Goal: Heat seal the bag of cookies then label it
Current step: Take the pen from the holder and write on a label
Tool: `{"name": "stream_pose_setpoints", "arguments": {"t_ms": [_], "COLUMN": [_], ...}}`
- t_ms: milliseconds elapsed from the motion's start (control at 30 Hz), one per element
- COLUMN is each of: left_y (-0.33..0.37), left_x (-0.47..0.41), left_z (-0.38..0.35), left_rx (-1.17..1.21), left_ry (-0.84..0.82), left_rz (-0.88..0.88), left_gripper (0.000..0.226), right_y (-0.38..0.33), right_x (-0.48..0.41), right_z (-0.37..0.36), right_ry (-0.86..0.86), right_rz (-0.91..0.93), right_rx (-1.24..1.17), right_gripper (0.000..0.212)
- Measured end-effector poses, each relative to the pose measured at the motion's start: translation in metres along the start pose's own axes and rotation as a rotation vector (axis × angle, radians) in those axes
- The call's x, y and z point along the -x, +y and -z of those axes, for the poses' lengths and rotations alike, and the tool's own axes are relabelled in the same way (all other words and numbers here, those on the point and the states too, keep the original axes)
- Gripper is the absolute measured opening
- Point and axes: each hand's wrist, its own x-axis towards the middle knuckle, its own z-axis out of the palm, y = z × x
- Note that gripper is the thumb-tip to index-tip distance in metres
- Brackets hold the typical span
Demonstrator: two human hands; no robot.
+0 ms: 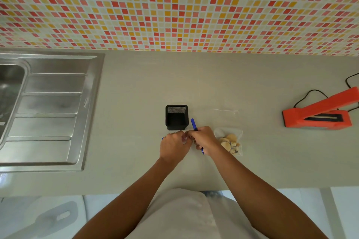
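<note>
Our right hand (204, 138) grips a blue pen (193, 124) and touches our curled left hand (173, 145), whose hold we cannot tell. The cookie bag (230, 141) lies just beside them on the table (136, 93).

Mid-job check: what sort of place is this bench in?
Most likely a home kitchen: a stainless steel sink with a ribbed drainboard is set into the grey countertop, and a mosaic-tiled wall in red, orange and yellow runs behind it.
</note>
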Motion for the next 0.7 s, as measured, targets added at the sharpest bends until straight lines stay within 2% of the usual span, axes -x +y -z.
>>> {"name": "stream_pose_setpoints", "arguments": {"t_ms": [167,333,533,700], "left_y": [0.0014,0.0015,-0.0011,0.0001], "left_x": [-0.0020,-0.0037,-0.0044,-0.0034], "left_z": [0.0029,0.0024,0.0014,0.0061], "left_rx": [0.007,0.019,0.100,0.160], "left_ry": [-0.017,-0.016,-0.032,-0.106], "left_rz": [0.008,0.005,0.076,0.134], "left_gripper": [0.030,0.028,0.019,0.019], "right_y": [-0.0001,-0.0044,-0.0047,-0.0031], "right_x": [-0.0030,-0.0011,0.0008,0.0037], "right_z": [0.0000,0.0011,0.0025,0.0032], "right_ry": [0.008,-0.011,-0.062,0.228], "right_rz": [-0.031,-0.046,-0.002,0.099], "right_rx": [0.012,-0.025,-0.054,-0.232], "right_gripper": [0.024,0.011,0.014,0.035]}}
